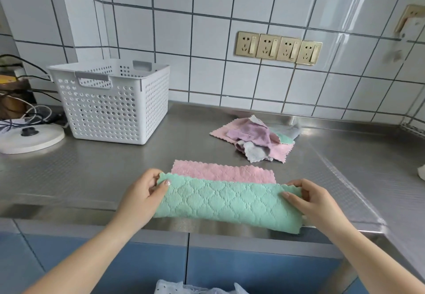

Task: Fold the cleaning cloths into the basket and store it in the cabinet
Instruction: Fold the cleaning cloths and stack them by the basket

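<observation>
A mint green cloth (226, 203), folded into a long strip, hangs over the front edge of the steel counter (92, 174). My left hand (142, 195) pinches its left end and my right hand (315, 201) pinches its right end. Just behind it a pink cloth (220, 173) lies flat, folded into a strip. A loose pile of pink, purple, grey and green cloths (255, 138) sits further back on the right. The white perforated basket (112, 100) stands at the back left. Blue cabinet doors (230, 268) run below the counter, closed.
A round white appliance base (30, 138) with tangled cables lies left of the basket. A row of gold wall sockets (278, 47) is on the tiled wall. Something white (422, 172) shows at the right edge of the counter.
</observation>
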Motion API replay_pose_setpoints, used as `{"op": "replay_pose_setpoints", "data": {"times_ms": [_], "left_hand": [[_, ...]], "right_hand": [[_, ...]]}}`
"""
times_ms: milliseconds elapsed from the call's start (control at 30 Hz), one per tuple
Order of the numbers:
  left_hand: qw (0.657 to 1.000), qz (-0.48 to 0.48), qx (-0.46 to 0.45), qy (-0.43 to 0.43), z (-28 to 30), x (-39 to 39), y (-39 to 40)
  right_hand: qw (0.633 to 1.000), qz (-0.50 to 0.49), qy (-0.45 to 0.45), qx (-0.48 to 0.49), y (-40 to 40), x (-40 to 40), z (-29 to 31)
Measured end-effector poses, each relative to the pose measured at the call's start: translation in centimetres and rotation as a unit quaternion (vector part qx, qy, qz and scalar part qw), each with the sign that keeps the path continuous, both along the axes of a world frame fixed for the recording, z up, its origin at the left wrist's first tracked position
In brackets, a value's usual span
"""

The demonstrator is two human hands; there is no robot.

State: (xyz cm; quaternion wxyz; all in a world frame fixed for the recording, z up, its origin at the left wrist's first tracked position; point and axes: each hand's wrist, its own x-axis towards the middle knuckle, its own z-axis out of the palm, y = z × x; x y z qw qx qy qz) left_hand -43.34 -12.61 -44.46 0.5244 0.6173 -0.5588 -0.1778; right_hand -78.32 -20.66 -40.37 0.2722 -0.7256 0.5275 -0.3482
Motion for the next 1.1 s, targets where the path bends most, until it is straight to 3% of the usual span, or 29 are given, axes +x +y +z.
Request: {"op": "replay_pose_setpoints", "data": {"times_ms": [233, 500, 1000, 1100], "left_hand": [[0.997, 0.018, 0.063, -0.039, 2.4, 0.1, -4.9], [0.983, 0.035, 0.135, -0.122, 2.6, 1.1, -9.4], [0.954, 0.018, 0.229, -0.191, 3.1, 2.4, -11.6], [0.935, 0.053, 0.194, -0.291, 5.2, 2.6, -10.5]], "right_hand": [[0.999, -0.044, 0.002, 0.031, -5.4, 1.8, 0.1], [0.991, -0.067, 0.108, 0.028, -10.0, 3.1, -0.5], [0.986, -0.062, 0.142, 0.059, -11.4, 3.5, -0.6], [0.981, -0.094, 0.168, 0.029, -10.7, 2.7, 0.5]]}}
